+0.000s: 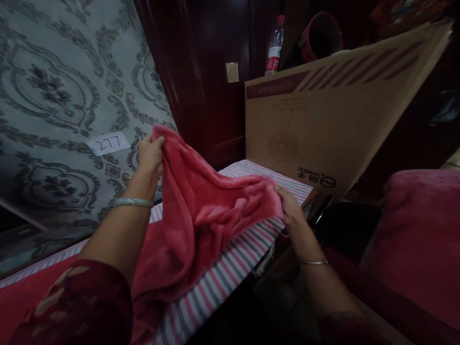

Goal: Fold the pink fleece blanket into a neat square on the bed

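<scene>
A plush red blanket [212, 206] stretches between my two hands, its near part falling in loose folds toward me. My left hand [151, 153] grips one upper corner, lifted close to the patterned wall. Lower and to the right, my right hand [288, 205] is closed on another edge of the same cloth. Under the blanket lies a striped cloth [230, 268] in pink, grey and white, covering a long surface. More red fabric lies flat at the lower left, behind my left arm.
A large cardboard box [316, 115] stands at the far end of the striped surface. Behind it are a red-capped bottle [275, 45] and a round red container [321, 37]. A paper marked 277 [108, 143] is on the wall. Red plush fabric [420, 230] sits at the right.
</scene>
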Demonstrator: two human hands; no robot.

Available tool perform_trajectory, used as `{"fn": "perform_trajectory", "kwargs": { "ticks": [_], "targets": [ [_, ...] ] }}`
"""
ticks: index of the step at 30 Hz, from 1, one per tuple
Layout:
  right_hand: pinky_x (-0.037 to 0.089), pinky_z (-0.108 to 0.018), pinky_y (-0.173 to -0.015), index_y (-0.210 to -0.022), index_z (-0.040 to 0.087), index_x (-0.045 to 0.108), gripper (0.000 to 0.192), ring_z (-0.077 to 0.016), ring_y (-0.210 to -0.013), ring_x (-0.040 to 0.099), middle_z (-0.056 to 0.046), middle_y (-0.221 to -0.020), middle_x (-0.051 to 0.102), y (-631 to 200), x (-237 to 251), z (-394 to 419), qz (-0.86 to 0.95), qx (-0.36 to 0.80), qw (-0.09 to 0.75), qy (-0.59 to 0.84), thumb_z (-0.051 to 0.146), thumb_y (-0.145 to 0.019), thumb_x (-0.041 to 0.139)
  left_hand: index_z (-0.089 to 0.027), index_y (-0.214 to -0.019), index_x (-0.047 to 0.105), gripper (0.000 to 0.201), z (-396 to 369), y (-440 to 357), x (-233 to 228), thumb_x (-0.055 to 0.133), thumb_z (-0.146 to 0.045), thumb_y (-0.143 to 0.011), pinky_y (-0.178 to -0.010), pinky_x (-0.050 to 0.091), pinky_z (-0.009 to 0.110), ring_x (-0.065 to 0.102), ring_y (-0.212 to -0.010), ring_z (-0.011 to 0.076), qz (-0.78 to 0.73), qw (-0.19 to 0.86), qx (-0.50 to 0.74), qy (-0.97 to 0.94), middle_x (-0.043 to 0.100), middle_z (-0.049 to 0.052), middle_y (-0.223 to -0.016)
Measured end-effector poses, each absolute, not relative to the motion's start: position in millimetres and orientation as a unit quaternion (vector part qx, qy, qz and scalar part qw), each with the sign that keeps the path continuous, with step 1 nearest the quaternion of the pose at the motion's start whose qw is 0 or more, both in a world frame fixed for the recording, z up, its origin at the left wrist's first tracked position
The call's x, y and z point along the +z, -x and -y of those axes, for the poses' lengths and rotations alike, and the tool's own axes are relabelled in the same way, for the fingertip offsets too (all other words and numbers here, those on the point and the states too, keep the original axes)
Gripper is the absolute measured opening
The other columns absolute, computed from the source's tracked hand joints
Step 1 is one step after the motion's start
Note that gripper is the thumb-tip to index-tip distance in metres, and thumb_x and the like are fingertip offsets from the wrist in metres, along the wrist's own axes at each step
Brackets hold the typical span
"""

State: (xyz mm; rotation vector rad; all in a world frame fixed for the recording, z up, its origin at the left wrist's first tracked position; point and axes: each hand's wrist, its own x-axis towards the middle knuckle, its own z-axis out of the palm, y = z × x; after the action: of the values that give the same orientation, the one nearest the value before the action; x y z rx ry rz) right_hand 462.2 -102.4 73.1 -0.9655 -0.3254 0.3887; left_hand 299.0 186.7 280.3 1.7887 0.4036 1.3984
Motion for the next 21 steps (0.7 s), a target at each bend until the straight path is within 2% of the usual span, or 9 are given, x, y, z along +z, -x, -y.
{"fn": "perform_trajectory", "kwargs": {
  "ticks": [2, 5, 7, 11, 17, 21],
  "targets": [
    [0.056, -0.030, -0.068, -0.099, 0.024, 0.066, 0.046, -0.0182, -0.071, 0.067, 0.000, -0.086, 0.074, -454.6, 91.9, 110.9, 0.170, 0.207, 0.869, 0.416, 0.034, -0.057, 0.082, -0.024, -0.072, 0.053, 0.009, -144.2, -301.9, 261.1, 0.059, -0.023, -0.079, -0.061, 0.043, 0.030, 0.049, -0.063, 0.0117, -0.141, 0.394, 0.554, -0.720, 0.054, -0.005, -0.065],
    [0.056, -0.027, -0.067, -0.115, 0.026, 0.065, 0.061, -0.0162, -0.072, 0.067, 0.000, -0.095, 0.074, -427.4, 96.1, 116.7, 0.193, 0.262, 0.861, 0.392, 0.028, -0.058, 0.085, -0.021, -0.080, 0.059, 0.003, -65.6, -307.0, 199.6, 0.060, -0.020, -0.077, -0.071, 0.049, 0.031, 0.058, -0.074, 0.0149, -0.079, 0.362, 0.436, -0.820, 0.064, -0.002, -0.078],
    [0.055, -0.026, -0.066, -0.112, 0.025, 0.066, 0.058, -0.0155, -0.071, 0.067, 0.000, -0.093, 0.075, -408.5, 86.4, 117.3, 0.182, 0.282, 0.858, 0.390, 0.028, -0.057, 0.086, -0.020, -0.085, 0.061, 0.009, -20.8, -309.6, 150.6, 0.056, -0.015, -0.079, -0.076, 0.051, 0.031, 0.063, -0.081, 0.0167, -0.036, 0.381, 0.369, -0.847, 0.068, 0.000, -0.084],
    [0.055, -0.025, -0.068, -0.098, 0.022, 0.069, 0.049, -0.0162, -0.075, 0.068, -0.001, -0.090, 0.075, -391.6, 62.4, 120.8, 0.133, 0.274, 0.869, 0.391, 0.029, -0.054, 0.087, -0.021, -0.094, 0.061, 0.021, 21.4, -307.8, 84.8, 0.051, -0.008, -0.081, -0.084, 0.053, 0.036, 0.066, -0.090, 0.0193, -0.018, 0.378, 0.354, -0.855, 0.071, 0.004, -0.094],
    [0.053, -0.025, -0.060, -0.112, 0.026, 0.064, 0.056, -0.0153, -0.066, 0.066, 0.002, -0.082, 0.073, -396.0, 50.8, 130.3, 0.110, 0.251, 0.867, 0.416, 0.032, -0.059, 0.083, -0.019, -0.111, 0.060, 0.026, 22.8, -297.6, 75.6, 0.048, -0.010, -0.089, -0.102, 0.051, 0.042, 0.062, -0.117, 0.0218, 0.072, 0.271, 0.374, -0.884, 0.068, 0.011, -0.119],
    [0.056, -0.024, -0.070, -0.104, 0.026, 0.067, 0.048, -0.0173, -0.087, 0.069, -0.001, -0.098, 0.074, -394.6, 56.3, 132.5, 0.125, 0.245, 0.871, 0.407, 0.041, -0.061, 0.083, -0.018, -0.119, 0.059, 0.031, 26.4, -291.0, 69.1, 0.049, -0.012, -0.090, -0.104, 0.051, 0.044, 0.058, -0.126, 0.0244, 0.085, 0.205, 0.344, -0.913, 0.062, 0.014, -0.131]
  ]
}}
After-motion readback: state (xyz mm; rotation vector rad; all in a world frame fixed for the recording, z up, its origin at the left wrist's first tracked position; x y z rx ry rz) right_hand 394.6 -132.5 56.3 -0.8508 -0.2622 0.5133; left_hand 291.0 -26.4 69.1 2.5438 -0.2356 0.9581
